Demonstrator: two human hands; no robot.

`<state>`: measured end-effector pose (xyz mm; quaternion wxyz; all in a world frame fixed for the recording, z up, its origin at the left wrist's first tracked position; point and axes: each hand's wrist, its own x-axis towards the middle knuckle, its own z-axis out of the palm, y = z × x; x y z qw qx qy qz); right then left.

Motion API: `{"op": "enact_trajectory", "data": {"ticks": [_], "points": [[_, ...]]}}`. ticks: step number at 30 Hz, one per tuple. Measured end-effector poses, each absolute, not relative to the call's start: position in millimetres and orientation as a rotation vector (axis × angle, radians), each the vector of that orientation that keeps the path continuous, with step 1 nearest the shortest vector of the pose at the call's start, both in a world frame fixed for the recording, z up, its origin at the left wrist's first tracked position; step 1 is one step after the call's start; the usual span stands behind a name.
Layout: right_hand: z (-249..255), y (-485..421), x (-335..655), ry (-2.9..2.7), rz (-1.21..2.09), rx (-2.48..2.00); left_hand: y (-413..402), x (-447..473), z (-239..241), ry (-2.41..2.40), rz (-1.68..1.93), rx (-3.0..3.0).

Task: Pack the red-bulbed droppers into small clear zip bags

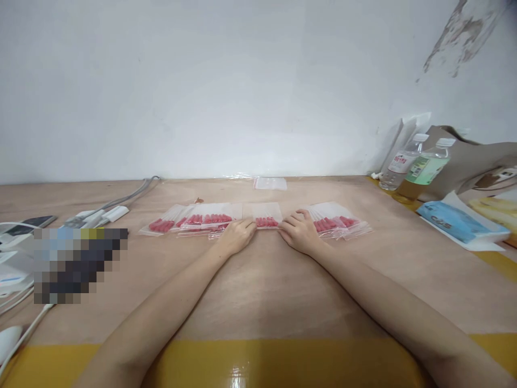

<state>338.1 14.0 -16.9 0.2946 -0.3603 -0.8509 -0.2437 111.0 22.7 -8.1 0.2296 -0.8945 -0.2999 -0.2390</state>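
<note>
A small clear zip bag [264, 210] with a row of red pieces along its near end lies flat between my hands; what the pieces are I cannot make out. My left hand [239, 236] has its fingers closed at the bag's lower left corner. On the opposite side, my right hand [300, 231] grips the right edge with curled fingers. Beyond my left hand fans a pile of similar filled bags [210, 215], partly covered by that hand. Another pile of filled bags [331, 218] spreads just right of my right hand.
Near the wall lies a flat clear bag [270, 184]. Cables [131, 191], chargers [115, 214] and a phone [34, 223] crowd the left side, with a blurred-out patch beside them. At right stand two bottles [404, 161], [428, 168] and a blue tissue pack [456, 221].
</note>
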Motion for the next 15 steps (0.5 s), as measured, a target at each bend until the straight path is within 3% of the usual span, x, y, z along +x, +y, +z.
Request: {"op": "enact_trajectory", "data": {"ticks": [15], "points": [[-16.7, 31.3, 283.1, -2.322, -0.829, -0.693, 21.5, 102.7, -10.2, -0.759, -0.759, -2.462]]}}
